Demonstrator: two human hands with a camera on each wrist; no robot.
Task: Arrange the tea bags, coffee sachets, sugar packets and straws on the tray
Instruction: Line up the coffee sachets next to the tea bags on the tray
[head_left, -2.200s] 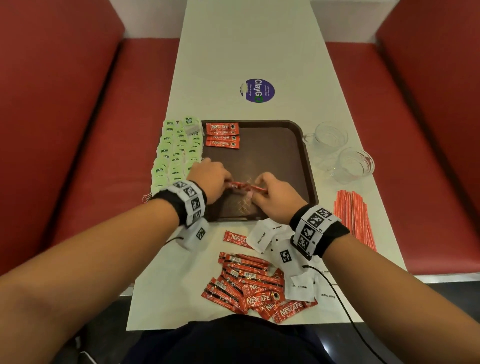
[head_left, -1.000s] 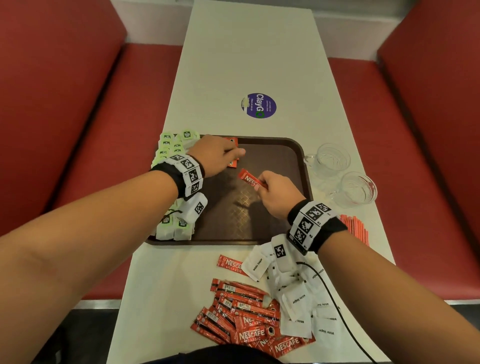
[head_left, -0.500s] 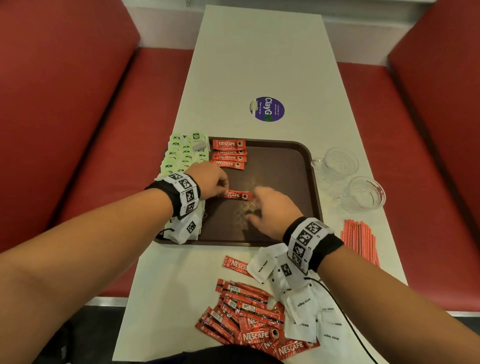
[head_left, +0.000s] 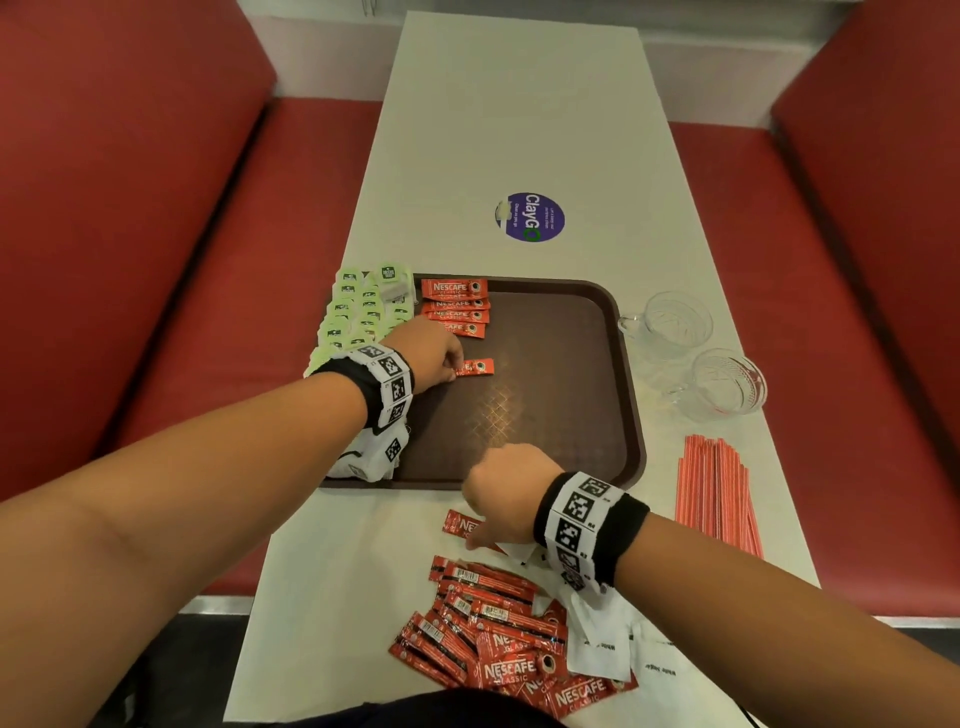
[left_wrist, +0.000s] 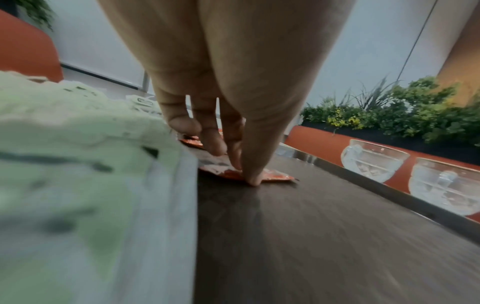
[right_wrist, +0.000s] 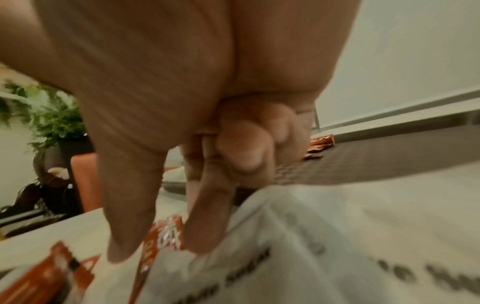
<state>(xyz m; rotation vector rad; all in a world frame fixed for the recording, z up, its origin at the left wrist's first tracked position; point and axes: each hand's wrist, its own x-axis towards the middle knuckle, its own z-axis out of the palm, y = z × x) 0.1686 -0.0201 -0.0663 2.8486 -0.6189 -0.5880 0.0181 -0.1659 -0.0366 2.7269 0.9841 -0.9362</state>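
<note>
Black wristbands (head_left: 371, 387), white square-coded tags; bare forearms.

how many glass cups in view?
2, both on the table right of the tray: one cup near the tray's far right corner, the other cup just nearer and further right. No others seen.
</note>
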